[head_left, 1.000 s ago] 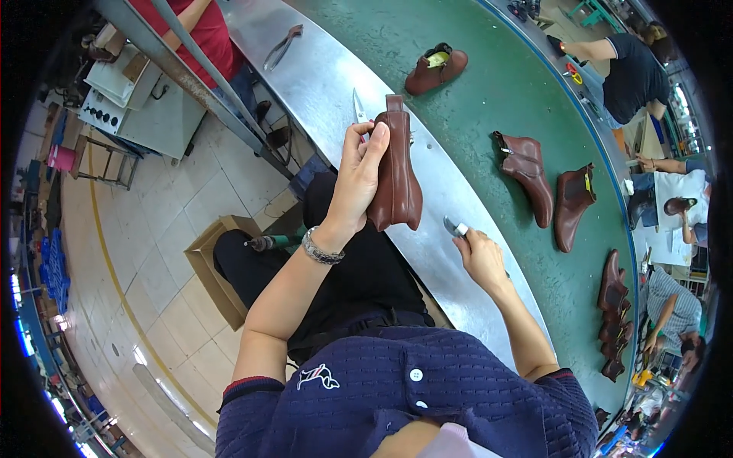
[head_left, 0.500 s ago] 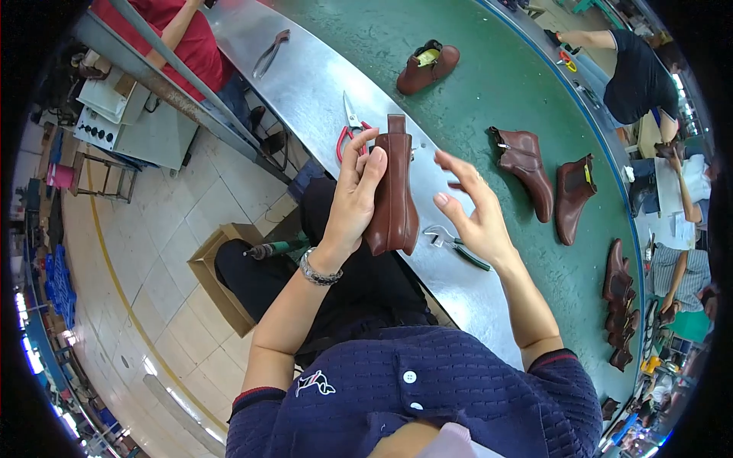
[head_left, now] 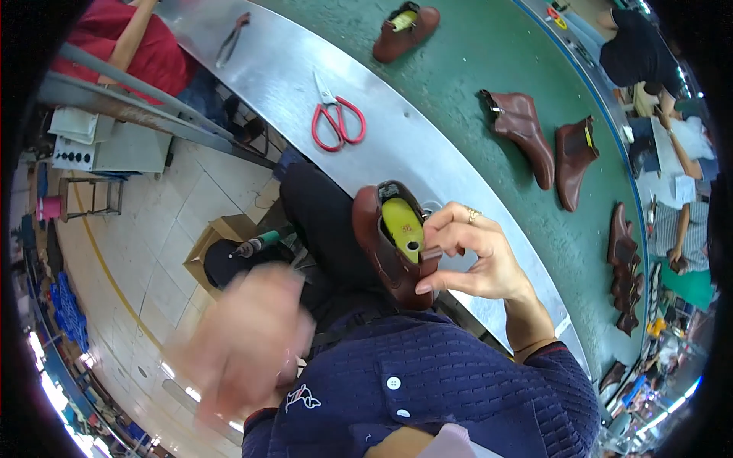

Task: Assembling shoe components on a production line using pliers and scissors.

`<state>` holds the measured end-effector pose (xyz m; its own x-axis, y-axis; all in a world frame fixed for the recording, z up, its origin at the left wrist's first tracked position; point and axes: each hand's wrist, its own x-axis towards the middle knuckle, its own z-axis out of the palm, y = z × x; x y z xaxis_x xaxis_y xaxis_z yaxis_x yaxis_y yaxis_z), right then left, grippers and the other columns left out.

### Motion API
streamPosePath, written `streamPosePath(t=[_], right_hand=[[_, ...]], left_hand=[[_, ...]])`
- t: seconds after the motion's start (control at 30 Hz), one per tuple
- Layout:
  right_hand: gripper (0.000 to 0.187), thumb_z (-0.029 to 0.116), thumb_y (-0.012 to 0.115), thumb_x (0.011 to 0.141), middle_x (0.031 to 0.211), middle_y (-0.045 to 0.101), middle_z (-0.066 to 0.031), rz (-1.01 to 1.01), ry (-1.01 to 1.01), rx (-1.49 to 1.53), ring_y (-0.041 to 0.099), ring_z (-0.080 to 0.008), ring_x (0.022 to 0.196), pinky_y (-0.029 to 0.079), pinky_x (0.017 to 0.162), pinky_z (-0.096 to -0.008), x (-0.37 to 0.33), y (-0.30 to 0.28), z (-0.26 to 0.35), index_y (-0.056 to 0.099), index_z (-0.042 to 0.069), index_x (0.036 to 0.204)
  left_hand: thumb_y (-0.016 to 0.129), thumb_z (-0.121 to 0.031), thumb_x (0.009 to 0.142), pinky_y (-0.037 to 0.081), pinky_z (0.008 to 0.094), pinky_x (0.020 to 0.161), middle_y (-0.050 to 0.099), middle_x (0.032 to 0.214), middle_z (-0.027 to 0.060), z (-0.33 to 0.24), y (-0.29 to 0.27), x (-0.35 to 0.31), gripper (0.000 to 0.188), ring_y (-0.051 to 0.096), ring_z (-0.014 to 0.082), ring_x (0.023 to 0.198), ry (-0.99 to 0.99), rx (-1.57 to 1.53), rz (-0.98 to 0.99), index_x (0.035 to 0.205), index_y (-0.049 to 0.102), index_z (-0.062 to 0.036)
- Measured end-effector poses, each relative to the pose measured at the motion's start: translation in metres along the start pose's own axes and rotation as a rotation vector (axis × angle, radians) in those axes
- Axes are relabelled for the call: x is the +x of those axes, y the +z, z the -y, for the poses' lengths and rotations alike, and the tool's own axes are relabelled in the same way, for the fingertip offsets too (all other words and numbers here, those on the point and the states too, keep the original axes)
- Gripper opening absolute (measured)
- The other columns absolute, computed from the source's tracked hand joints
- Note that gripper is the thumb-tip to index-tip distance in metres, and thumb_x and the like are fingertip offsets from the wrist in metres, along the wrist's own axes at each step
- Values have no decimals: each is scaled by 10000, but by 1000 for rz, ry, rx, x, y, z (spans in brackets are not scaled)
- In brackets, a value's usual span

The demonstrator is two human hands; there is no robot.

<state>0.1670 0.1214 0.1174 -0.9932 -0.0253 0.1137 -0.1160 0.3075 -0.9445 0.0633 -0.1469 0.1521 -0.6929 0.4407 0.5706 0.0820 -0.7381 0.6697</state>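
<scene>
A brown leather ankle boot [head_left: 369,223] is tilted over my lap at the bench's near edge, its opening toward me and a yellow-green shoe last [head_left: 402,221] showing inside. My right hand [head_left: 477,256] pinches the boot's upper rim near the pull tab, fingers and thumb closed on it. Away from the boot, at lower left, my left hand [head_left: 244,343] is smeared by motion; its fingers cannot be made out. Red-handled scissors [head_left: 336,118] lie on the metal bench, beyond the boot. Behind my right fingers a bit of a metal tool shows, mostly hidden.
The metal bench [head_left: 435,141] borders a green conveyor belt [head_left: 458,76] carrying several brown boots [head_left: 523,133]. Pincers [head_left: 233,38] lie at the bench's far end, near a person in red [head_left: 126,46]. Below left are an open cardboard box [head_left: 200,256] and a green-handled tool [head_left: 259,243].
The boot has turned from upright to tilted, its opening now facing me. My left hand has let go and swung down left; my right hand has taken hold of the boot.
</scene>
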Motion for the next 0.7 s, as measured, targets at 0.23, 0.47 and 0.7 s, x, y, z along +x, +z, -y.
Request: streamPosePath(t=[0.23,0.47,0.7], right_hand=[[339,94,855,670,984,593,-49,25,17,104,487,-121,708,419,601,-262,-16,-8,-8,635,46,924],[306,69,812,689,1005,586,-63,-63,10,89,470,-115,686,424,635,-270,-18,-17,-14,624,34,928],[289,101,815,689,1053,599,-66,-142,51,74,471,-83,696,417,658,-246,-2,-21,-14,629,50,905]], left_hand=[[608,23,798,554,327,626,634,792,84,-88,26,15,195,638,208,734,627,8,270,979,631,-44],[581,88,778,574,311,496,590,635,52,-79,43,55,243,605,184,523,481,567,405,958,616,-72],[531,10,857,581,301,494,564,611,44,-54,51,101,104,566,177,466,166,-142,733,894,588,-69]])
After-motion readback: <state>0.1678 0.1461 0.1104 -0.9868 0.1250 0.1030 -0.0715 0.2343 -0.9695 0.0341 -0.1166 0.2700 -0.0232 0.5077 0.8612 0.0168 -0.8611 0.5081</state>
